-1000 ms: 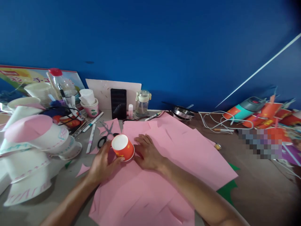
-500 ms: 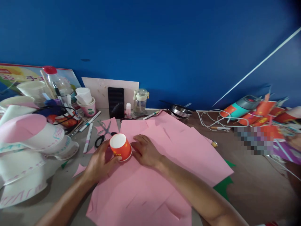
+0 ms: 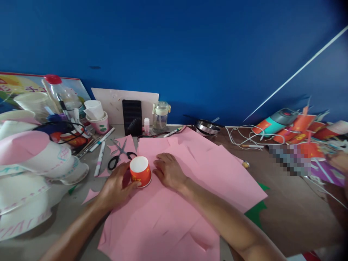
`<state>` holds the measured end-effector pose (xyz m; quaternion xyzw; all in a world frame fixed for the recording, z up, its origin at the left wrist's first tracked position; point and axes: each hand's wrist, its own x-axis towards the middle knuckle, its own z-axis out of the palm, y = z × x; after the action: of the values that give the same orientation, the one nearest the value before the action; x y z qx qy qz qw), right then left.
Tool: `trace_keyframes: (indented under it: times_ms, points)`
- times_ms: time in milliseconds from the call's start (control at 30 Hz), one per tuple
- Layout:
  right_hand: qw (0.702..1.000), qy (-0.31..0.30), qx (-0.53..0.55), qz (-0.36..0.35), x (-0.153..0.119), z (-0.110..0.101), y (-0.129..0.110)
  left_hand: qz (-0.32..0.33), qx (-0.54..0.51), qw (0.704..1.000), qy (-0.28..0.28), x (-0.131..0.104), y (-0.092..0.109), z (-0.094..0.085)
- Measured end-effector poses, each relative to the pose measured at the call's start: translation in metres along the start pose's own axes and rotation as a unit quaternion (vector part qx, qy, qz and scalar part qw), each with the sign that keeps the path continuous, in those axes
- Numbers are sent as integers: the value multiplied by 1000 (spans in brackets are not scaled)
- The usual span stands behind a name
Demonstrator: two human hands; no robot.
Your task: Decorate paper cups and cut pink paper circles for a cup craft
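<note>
A red paper cup [image 3: 140,176] with yellow print stands upside down on pink paper [image 3: 174,224], its white base facing up and its rim on the sheet. My left hand [image 3: 118,185] is closed around the cup's left side, thumb low at the front near the rim; its other fingers are partly hidden behind the cup. To the right, my right hand [image 3: 170,170] lies on the paper with fingers extended and nothing held, a small gap from the cup. Black-handled scissors [image 3: 119,154] lie spread just behind the cup.
Decorated white paper cups [image 3: 24,188] crowd the left side. Markers [image 3: 100,159], a black phone [image 3: 132,117], a glue stick [image 3: 146,127] and a clear jar [image 3: 160,117] stand or lie behind. Far right are red cups [image 3: 303,125], a teal bottle [image 3: 274,123] and another person's hand [image 3: 338,159].
The cup has gone from tilted to sitting level on the paper, still in my left hand. My right hand has come slightly away from it. The whole view has shifted a little.
</note>
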<state>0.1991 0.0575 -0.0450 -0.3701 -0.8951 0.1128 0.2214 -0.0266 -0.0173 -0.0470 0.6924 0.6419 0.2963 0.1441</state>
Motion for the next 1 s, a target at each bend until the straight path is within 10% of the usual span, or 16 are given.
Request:
trace_keyframes:
  times_ms: [400,633,1000]
  points:
    - [989,128,72,8,2,2,1,-102,-139,985,22,8,5,-14]
    - [985,-37,70,-151,-6,-1,-20,-121,-290,938,149,16,1,-19]
    - [973,-141,21,-181,-8,-19,-29,-113,-247,949,158,15,-5,-19]
